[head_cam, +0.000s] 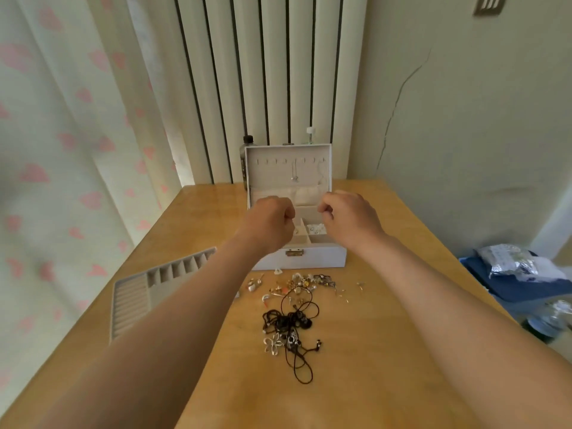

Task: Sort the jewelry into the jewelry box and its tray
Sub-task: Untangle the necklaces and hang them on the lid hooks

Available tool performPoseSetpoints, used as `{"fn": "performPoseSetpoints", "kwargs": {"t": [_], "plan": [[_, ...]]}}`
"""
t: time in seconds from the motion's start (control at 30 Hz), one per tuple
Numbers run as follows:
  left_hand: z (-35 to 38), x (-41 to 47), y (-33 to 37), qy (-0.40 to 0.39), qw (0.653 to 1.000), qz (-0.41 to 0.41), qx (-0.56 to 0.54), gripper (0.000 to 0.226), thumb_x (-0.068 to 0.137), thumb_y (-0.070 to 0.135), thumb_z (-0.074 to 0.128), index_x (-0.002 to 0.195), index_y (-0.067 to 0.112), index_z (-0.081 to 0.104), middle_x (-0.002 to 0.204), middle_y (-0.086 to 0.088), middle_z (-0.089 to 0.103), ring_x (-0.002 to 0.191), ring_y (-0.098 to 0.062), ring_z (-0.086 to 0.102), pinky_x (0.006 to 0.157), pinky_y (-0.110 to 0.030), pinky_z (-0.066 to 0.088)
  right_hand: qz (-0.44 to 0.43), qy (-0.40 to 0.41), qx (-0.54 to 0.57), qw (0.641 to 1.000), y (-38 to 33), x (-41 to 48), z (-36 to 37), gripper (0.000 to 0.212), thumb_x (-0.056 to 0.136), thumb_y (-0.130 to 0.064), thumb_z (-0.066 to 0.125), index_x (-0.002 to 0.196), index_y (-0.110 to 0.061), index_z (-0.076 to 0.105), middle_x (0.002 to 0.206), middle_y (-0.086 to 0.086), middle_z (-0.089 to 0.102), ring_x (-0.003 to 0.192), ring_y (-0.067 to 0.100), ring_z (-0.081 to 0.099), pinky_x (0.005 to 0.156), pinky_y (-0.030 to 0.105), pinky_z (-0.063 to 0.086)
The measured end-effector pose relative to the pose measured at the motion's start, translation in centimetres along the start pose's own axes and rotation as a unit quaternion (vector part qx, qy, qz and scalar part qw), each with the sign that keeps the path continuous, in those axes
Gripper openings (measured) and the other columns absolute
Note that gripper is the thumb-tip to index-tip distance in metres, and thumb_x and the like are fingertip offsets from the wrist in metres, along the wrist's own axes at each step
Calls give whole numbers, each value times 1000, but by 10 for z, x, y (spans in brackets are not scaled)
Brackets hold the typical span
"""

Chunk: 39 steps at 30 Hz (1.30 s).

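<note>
Jewelry heap (297, 305) on table (387, 351) just before open jewelry box (309, 258), bodyward of left hand (272, 221) and right hand (349, 218), both equally near, raised over box compartments, fingers curled, any held item indiscernible.

We are looking across a wooden table (387, 351) standing before tall white slats (263, 72), a heart-printed curtain (62, 119) hanging left, a cracked pale wall (464, 119) rising right.

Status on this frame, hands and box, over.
Curled above open jewelry box: left hand, right hand; nothing visibly held. Unsorted jewelry pile on table before box. At left, tray partly behind left forearm.
</note>
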<state>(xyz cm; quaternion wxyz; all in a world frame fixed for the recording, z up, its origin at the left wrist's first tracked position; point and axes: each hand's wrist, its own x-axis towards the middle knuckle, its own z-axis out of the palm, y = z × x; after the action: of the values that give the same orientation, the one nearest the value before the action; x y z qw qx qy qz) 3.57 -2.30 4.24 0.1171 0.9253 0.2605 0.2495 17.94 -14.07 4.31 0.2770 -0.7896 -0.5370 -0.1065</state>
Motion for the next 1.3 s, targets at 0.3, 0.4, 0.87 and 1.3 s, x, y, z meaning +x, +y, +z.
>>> {"fn": "performPoseSetpoints", "kwargs": {"t": [0.3,0.4,0.87,1.3], "plan": [[19,-80,0,-85,996,0,-22,24,86,3,59,106,6,72,102,-9,69,97,-27,63,86,-39,54,76,-62,79,992,-5,-74,15,24,91,-7,57,82,-26,66,81,-16,56,91,17,60,78,36,54],[32,-95,-7,-115,993,-17,-19,28,89,9,60,115,9,69,107,-6,69,102,-25,62,90,-35,52,87,-110,90,986,0,-87,27,24,90,-6,58,85,-28,66,83,-16,57,90,16,61,79,35,55],[60,-108,-22,-156,987,-20,-38,12,90,16,67,101,15,72,91,5,62,89,-17,61,80,-29,51,-17,-217,65,974,9,-108,73,12,90,-17,62,87,-29,64,94,-10,54,91,18,57,76,33,50],[79,-134,-30,-50,989,-62,-127,19,93,13,59,107,16,72,106,-1,66,99,-17,59,86,-34,51,5,-49,144,988,18,-126,89,10,99,-7,48,92,-15,52,82,-12,52,73,9,50,62,33,42]]}}
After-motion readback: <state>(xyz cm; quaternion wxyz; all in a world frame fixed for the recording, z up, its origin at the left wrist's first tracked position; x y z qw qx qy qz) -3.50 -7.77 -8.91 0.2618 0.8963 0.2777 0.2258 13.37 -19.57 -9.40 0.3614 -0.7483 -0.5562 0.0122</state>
